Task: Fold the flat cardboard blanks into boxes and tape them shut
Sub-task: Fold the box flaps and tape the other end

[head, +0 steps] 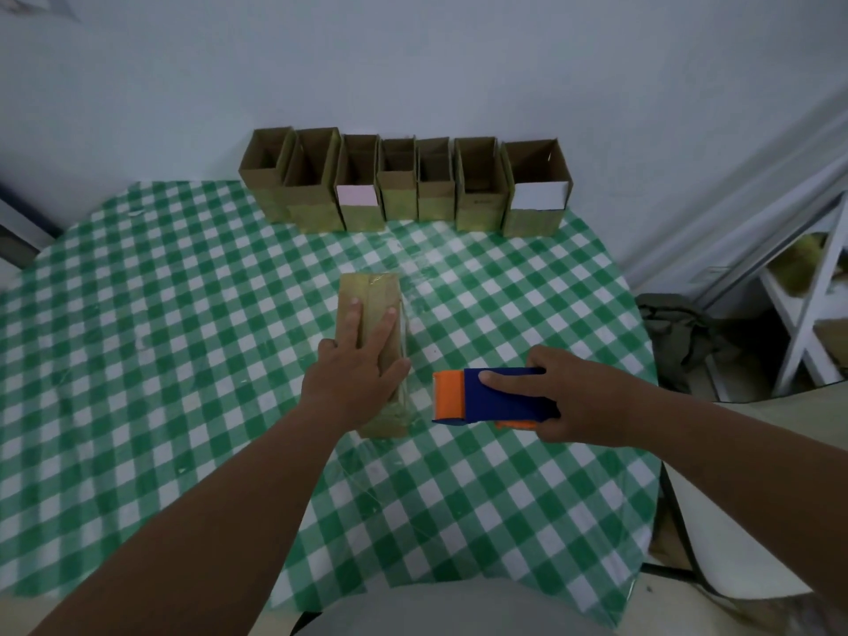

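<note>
A brown cardboard box (372,293) lies on the green-checked table (183,314), clear tape running along its top seam. My left hand (358,364) presses flat on the box with straight, spread fingers. To the right, my right hand (573,399) grips a blue and orange tape dispenser (491,397), held just off the box's near right corner. The dispenser's orange end points toward the box.
Several folded cardboard boxes (404,181) stand open-topped in a row at the table's far edge against the wall. A white shelf frame (807,305) and a dark bundle (679,328) sit on the floor to the right. A white chair (734,521) is beside the table.
</note>
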